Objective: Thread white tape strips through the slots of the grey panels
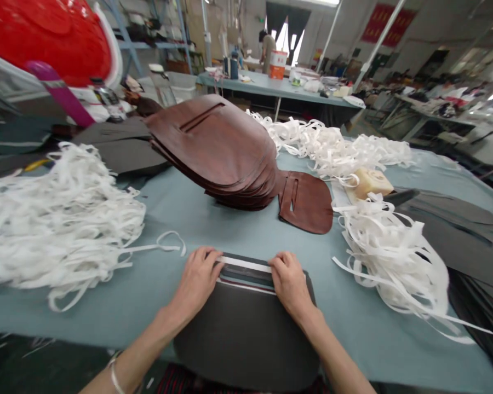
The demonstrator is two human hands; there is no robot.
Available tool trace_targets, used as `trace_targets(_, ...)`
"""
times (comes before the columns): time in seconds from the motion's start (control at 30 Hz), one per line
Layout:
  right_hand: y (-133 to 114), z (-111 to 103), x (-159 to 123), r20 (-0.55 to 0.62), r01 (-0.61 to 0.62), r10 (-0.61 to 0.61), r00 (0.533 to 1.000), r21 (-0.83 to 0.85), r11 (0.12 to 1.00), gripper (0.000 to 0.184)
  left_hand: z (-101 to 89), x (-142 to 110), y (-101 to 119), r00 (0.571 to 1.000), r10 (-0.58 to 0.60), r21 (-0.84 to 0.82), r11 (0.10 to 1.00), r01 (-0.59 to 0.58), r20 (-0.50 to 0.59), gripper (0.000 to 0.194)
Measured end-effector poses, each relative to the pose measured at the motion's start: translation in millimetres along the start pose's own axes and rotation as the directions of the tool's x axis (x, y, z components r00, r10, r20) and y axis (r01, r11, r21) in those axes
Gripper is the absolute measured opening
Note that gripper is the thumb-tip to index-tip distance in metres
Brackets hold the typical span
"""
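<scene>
A dark grey panel (246,334) with rounded corners lies at the table's front edge, close to my body. Across its far end runs a narrow white strip (246,264), just beyond a long slot edged in white. My left hand (199,273) pinches the strip's left end, fingers curled over the panel's edge. At the other end, my right hand (290,279) has its fingers closed on the strip and presses against the panel. The fingertips partly hide both strip ends. Beyond the hands rests a stack of brown leather pieces (222,148) with slots.
Tangled white strips (66,224) heap at the left; another pile (394,257) lies at the right, near a yellowish block (370,183). More dark panels (456,224) are stacked far right. A purple bottle (61,93) stands back left. Another table (263,87) is behind.
</scene>
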State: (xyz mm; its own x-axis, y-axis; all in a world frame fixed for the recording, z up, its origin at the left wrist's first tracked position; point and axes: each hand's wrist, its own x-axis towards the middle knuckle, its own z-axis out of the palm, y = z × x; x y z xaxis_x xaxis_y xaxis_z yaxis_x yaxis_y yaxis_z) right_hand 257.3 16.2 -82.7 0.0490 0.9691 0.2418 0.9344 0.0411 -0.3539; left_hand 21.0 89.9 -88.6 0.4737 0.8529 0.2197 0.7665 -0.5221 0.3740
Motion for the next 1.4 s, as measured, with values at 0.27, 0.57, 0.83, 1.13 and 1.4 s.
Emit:
trace_targets(0.27,-32.9,42.5,30.7,0.042,0.309,-0.320,0.947,0.163,0.937,0.035,-6.7,37.2,-30.9,0.924,-0.077,-0.305,0.931,0.201,0.374,0.032)
trace_targets(0.57,-39.0,47.5,35.3,0.063,0.244,-0.262,0.963,0.212,0.946,0.020,-19.3,46.8,-34.2,0.935,0.138,-0.347,0.938,-0.016,0.328,0.017)
trace_targets(0.83,-57.7,37.8,34.1,0.173,0.453,-0.429,0.887,-0.138,0.881,0.020,-8.6,6.4,-2.8,0.910,0.356,0.287,0.867,-0.407,0.212,0.029)
trace_targets(1.13,40.5,-24.3,-25.1,0.210,0.516,-0.476,0.854,-0.223,0.827,0.034,-1.2,-8.0,6.8,0.943,0.298,0.342,0.879,-0.332,0.150,0.037)
trace_targets(1.4,33.9,-28.7,-17.2,0.220,0.383,-0.333,0.917,-0.250,0.889,0.027,0.9,-14.5,3.8,0.948,0.293,0.315,0.894,-0.318,0.127,0.038)
